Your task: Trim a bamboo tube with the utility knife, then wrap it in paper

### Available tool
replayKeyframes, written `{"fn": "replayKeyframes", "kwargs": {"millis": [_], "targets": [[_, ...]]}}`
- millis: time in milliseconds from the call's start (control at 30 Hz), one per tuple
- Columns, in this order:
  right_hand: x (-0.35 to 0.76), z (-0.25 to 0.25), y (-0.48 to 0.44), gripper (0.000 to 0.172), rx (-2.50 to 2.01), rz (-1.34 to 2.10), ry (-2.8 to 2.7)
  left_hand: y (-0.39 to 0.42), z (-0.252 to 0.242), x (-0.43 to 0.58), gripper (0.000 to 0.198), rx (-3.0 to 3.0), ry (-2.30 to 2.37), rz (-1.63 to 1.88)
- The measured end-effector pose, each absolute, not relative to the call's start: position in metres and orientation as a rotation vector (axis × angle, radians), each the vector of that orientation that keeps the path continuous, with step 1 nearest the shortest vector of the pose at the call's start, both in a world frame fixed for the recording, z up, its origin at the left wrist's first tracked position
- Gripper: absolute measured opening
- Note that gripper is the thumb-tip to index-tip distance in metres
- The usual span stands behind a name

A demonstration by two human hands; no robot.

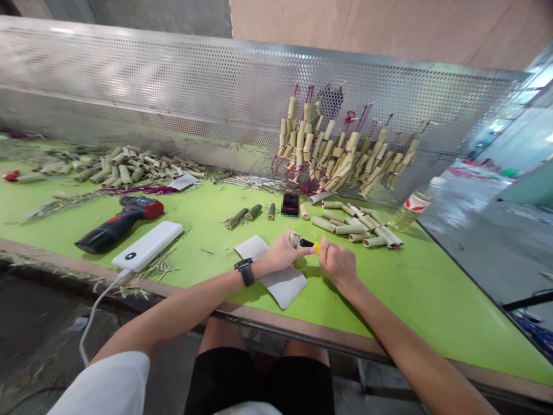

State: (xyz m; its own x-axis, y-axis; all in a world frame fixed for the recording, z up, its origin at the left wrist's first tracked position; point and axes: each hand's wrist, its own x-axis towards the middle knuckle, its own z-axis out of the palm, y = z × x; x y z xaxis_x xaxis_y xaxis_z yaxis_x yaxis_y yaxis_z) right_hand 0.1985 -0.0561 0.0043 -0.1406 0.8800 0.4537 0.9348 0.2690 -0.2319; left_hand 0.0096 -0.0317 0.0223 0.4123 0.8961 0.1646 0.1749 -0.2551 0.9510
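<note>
Plenty of bare green table top (432, 288) right of both hands, up to its brown front edge. Left hand (280, 253) pinching a short, pale bamboo tube piece (295, 237) above the white sheet (280, 282). Right hand (337, 262) curled tight round a small yellow-and-black tool (311, 245), tip touching the tube.

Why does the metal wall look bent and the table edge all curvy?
Head view: the wide lens bows the perforated metal wall and the green table; picture corners are smeared; daylight glares at the right; soft shadows lie under the left hand and right hand.
</note>
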Motion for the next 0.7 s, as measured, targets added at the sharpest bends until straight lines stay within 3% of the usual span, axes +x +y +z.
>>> {"fn": "replayKeyframes", "kwargs": {"millis": [333, 700], "targets": [[0.199, 0.006, -0.05, 0.069, -1.75, 0.097, -1.867, -0.025, 0.013, 0.015, 0.054, 1.612, 1.201, 1.08], [0.201, 0.005, -0.048, 0.072, -1.583, 0.313, -1.948, -0.018, 0.009, 0.014, 0.058, 1.311, 0.814, 0.964]]}}
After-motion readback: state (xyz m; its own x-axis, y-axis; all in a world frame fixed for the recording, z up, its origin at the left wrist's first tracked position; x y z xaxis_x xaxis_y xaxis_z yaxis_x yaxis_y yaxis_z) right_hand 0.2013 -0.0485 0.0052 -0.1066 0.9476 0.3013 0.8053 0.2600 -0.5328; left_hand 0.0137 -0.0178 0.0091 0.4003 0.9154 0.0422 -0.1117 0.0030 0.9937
